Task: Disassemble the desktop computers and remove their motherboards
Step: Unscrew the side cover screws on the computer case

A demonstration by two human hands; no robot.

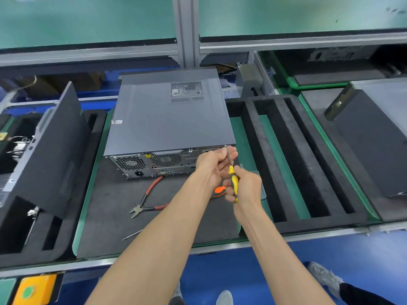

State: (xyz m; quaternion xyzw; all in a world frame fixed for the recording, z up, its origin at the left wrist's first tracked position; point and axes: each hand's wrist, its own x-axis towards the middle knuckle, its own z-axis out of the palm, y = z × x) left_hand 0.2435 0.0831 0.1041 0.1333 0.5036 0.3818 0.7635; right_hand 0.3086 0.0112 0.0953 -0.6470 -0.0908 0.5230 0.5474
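Computer [167, 119]: closed grey desktop case lying flat on a dark foam mat [114, 216], rear panel facing the person.
Right hand [246, 188]: grip clenched round the yellow screwdriver [233, 179], its tip at the case's top-right rear corner.
Left hand [214, 165]: fingers curled around the screwdriver shaft, steadying it.
Cutters [143, 203]: red-handled, lying on the mat in front of the case.
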